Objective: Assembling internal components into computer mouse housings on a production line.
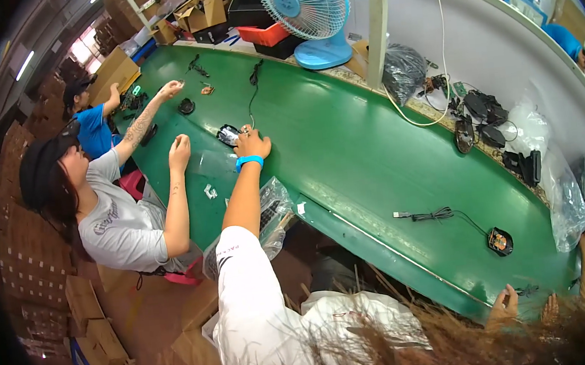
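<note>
Left hand [253, 145], fingers half curled, is at a computer mouse [228, 134], grip unclear; right hand unseen; this and another mouse [499, 241] are not yet closed up.

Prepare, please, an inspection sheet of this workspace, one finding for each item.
Surface: green table, glossy.
Job's things: black device at the left hand; opened device farther right.
Clutter: small white pieces; clear plastic bag at the near edge.
Hands: left hand's grip unclear; right hand not surely identifiable.
Cables: black cable beyond the left hand; bundled cable leads to the opened device.
Surroundings: blue fan; co-worker at left.
</note>
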`<state>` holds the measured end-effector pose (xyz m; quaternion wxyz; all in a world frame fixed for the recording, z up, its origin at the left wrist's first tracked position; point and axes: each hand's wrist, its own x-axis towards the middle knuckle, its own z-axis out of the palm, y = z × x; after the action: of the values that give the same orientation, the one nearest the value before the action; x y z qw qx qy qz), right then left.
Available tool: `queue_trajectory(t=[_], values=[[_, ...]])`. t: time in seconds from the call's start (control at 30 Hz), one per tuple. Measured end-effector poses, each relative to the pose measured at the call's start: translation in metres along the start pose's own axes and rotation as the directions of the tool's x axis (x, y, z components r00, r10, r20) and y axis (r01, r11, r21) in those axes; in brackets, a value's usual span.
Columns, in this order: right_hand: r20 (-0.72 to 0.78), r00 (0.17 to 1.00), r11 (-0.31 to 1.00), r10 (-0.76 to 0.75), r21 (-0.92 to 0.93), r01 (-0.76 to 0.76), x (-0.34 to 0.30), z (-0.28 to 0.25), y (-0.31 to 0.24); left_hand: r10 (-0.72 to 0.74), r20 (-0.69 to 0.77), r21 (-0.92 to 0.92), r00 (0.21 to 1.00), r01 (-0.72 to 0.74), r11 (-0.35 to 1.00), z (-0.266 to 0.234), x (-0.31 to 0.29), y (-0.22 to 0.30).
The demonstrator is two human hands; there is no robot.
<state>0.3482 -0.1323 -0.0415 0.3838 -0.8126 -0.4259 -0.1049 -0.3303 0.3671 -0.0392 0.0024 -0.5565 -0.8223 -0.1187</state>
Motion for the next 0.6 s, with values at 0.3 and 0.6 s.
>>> queue_trajectory(t=[0.3,0.6], values=[[0.096,0.981,0.967,-0.17,0.21,0.147,0.005,0.037,-0.068,0.154,-0.089,0.059,0.984,-0.149,0.987,0.007,-0.058,0.034],[0.049,0.985,0.955,-0.164,0.258,0.146,-0.01,0.041,-0.09,0.425,-0.036,0.063,0.905,-0.422,0.904,0.004,-0.159,0.139]])
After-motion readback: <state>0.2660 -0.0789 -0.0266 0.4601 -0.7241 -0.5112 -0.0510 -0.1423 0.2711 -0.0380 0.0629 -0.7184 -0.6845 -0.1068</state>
